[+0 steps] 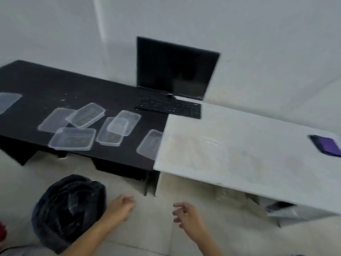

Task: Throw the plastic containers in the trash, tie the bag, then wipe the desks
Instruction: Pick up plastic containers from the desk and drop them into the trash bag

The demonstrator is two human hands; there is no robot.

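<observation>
Left hand (120, 206): empty, fingers loosely curled, just right of the trash bag (68, 211), probably free to gather. Right hand (186, 216): empty, half-open, further right. Trash bag: black, crinkled film, mouth open. Plastic containers (86, 115): clear, thin, rectangular, scattered on the dark worktop (46, 84) beyond the bag.

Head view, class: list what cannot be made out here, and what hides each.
- Trash bag contents: dark plastic and blur hide what lies inside.
- Far-left container: cut off by the frame's left edge.
- Container by the white desk: its right end is hidden by that desk.
- Purple item: blurred, cut by the right edge.
- Left hand and right hand: motion-blurred; both look empty.
</observation>
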